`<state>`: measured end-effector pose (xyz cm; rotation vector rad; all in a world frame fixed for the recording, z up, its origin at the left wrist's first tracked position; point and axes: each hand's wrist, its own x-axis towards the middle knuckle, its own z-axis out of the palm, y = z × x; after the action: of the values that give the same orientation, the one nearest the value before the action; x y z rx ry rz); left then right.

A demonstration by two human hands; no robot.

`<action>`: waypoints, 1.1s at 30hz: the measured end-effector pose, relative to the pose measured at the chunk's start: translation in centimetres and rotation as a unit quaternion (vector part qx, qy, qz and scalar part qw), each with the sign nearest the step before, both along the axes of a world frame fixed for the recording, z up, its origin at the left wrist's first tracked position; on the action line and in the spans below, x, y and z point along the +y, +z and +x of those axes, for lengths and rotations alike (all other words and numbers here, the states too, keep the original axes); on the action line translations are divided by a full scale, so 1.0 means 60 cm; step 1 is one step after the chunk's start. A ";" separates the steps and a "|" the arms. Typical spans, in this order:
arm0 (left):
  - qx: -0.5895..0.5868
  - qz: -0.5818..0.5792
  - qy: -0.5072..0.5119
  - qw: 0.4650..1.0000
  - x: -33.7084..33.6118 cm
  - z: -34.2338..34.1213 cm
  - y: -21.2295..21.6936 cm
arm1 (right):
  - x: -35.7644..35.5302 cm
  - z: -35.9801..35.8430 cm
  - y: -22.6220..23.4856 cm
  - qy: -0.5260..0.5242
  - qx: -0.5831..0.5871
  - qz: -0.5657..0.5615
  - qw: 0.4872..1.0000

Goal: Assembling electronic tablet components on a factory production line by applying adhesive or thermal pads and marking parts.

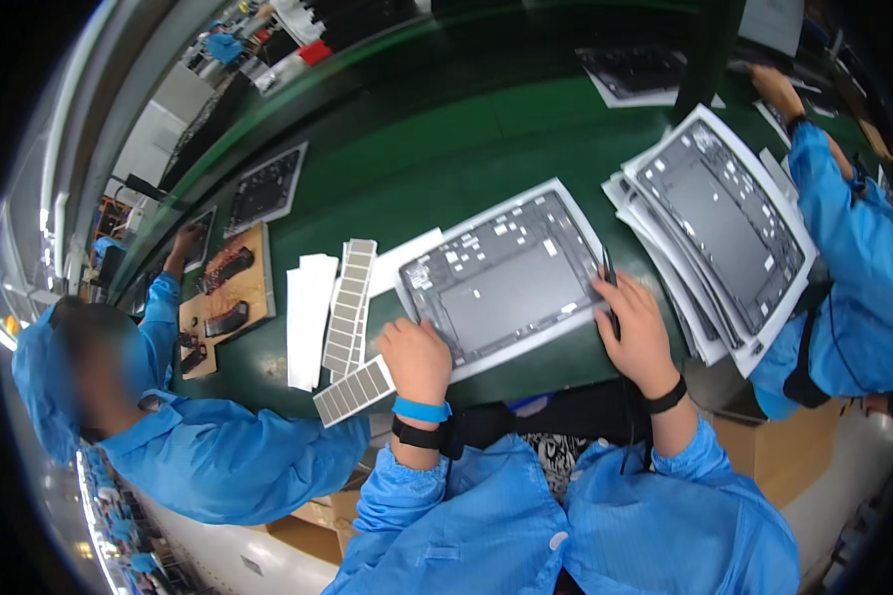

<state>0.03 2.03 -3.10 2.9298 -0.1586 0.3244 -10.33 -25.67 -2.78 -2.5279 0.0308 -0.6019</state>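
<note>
A: Grip status? Right hand [637, 332] pinches black tweezers [610, 293] at the grey panel's [501, 278] right edge.

B: Left hand [417, 357] is clenched at the panel's lower-left corner, holding nothing visible. The panel lies near the green table's [437, 149] front edge; sticker strips [350, 307] lie left, stacked panels [719, 223] right.

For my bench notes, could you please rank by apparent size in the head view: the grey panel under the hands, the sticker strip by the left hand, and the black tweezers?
1. Grey panel, clearly largest.
2. Sticker strip beside the left hand.
3. Black tweezers in the right hand, partly hidden, so only roughly judged.
</note>
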 end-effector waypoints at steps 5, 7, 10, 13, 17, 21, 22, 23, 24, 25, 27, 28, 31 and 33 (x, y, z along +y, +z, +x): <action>0.080 -0.245 0.036 0.966 -0.029 0.005 0.086 | 0.002 -0.009 -0.004 -0.019 -0.012 0.021 1.000; 0.014 -0.300 -0.041 0.953 -0.032 0.035 0.130 | 0.004 -0.010 0.000 -0.030 -0.003 0.040 0.999; -0.084 -0.304 -0.157 0.936 -0.030 0.188 0.139 | 0.003 -0.007 0.006 -0.029 -0.028 0.043 0.998; -0.018 -0.353 -0.138 0.925 -0.033 0.365 0.158 | -0.002 -0.005 0.006 -0.027 -0.044 0.058 0.997; -0.022 -0.347 -0.152 0.925 0.000 0.634 0.063 | -0.005 -0.002 0.000 -0.041 -0.037 0.041 0.998; -0.043 -0.172 -0.083 0.981 0.050 0.767 0.021 | -0.008 0.005 0.013 -0.030 -0.032 0.038 0.998; -0.005 0.004 -0.120 0.993 0.031 0.773 0.015 | -0.015 0.005 0.012 -0.036 -0.016 0.036 0.999; 0.019 0.018 -0.074 0.997 0.042 0.784 0.014 | -0.015 0.005 0.015 -0.025 -0.007 0.039 0.999; -0.062 0.131 -0.031 0.989 0.033 0.779 0.002 | -0.017 0.007 0.018 -0.017 -0.003 0.033 0.999; -0.142 0.240 0.011 0.960 0.011 0.771 -0.007 | -0.016 0.007 0.021 -0.014 0.012 0.037 0.999; -0.110 0.170 -0.092 0.975 -0.161 0.696 0.061 | -0.022 0.003 0.020 -0.027 0.034 0.030 0.999; -0.093 0.232 -0.211 0.945 -0.200 0.695 0.082 | -0.017 0.005 0.025 -0.017 0.029 0.031 0.999; 0.038 -0.023 -0.281 0.959 -0.464 0.564 0.122 | -0.018 0.007 0.022 -0.025 0.010 0.031 0.999; 0.221 -0.094 -0.230 0.943 -0.559 0.585 0.060 | -0.012 0.015 0.019 -0.014 0.016 0.027 0.999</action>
<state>35.12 -31.50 0.49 2.5864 -0.6819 -0.3659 -9.43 -26.40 -1.66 -2.4888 0.0916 -0.5643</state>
